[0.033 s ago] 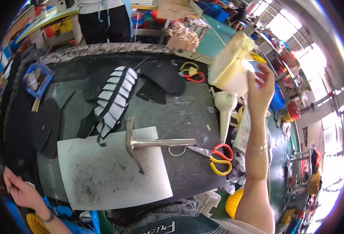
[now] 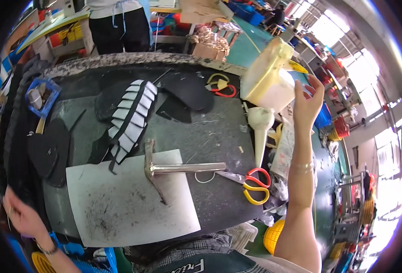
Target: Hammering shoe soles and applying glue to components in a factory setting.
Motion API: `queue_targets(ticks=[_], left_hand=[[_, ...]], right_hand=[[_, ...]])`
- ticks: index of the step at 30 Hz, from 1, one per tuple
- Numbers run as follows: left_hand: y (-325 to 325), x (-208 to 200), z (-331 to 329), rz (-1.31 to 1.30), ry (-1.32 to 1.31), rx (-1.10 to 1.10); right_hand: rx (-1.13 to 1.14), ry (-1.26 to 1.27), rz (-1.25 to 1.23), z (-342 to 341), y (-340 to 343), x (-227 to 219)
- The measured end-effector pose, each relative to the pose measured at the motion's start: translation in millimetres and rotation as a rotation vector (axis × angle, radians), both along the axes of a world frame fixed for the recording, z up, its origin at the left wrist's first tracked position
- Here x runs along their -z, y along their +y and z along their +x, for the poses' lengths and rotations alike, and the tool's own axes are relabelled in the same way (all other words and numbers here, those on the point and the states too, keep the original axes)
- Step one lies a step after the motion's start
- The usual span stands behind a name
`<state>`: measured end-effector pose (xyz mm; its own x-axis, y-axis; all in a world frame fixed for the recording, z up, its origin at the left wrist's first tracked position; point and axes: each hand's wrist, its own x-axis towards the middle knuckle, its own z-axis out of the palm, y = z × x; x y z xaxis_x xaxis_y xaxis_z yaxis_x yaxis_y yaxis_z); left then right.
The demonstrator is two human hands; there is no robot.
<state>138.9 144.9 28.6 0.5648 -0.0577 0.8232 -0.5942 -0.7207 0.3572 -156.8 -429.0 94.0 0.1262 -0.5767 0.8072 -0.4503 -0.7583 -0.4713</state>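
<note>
My right hand (image 2: 309,102) is raised beside a cream, glue-stained block-shaped container (image 2: 269,79) at the table's far right. Its fingers are curved and apart, with nothing visible between them. My left hand (image 2: 24,216) is at the table's near left edge, blurred, and its fingertips are hard to make out. Between the hands, a metal T-shaped hammer (image 2: 183,168) lies across a smudged white sheet (image 2: 132,204). A black strip with white slatted pieces (image 2: 132,118) lies behind it. Red-and-yellow-handled scissors (image 2: 251,184) rest to the right of the hammer.
A second pair of scissors (image 2: 221,85) and black cut pieces (image 2: 187,93) lie at the back. A blue basket (image 2: 44,95) and more black pieces (image 2: 46,152) are on the left. A cream funnel-shaped object (image 2: 260,127) stands along the right edge. A person (image 2: 119,27) stands across the table.
My left hand has risen slightly and is more blurred. My right hand has shifted a little to the right, away from the cream container. The whole view has moved slightly.
</note>
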Motion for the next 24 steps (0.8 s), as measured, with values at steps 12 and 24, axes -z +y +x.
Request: queue_targets(ticks=[12, 24], left_hand=[[-212, 19, -45, 0.459, 0.517, 0.523], [-195, 35, -38, 0.411, 0.514, 0.545]], right_hand=[[0.280, -0.219, -0.098, -25, -121, -27], [-1.075, 0.273, 0.372, 180, 150, 72]])
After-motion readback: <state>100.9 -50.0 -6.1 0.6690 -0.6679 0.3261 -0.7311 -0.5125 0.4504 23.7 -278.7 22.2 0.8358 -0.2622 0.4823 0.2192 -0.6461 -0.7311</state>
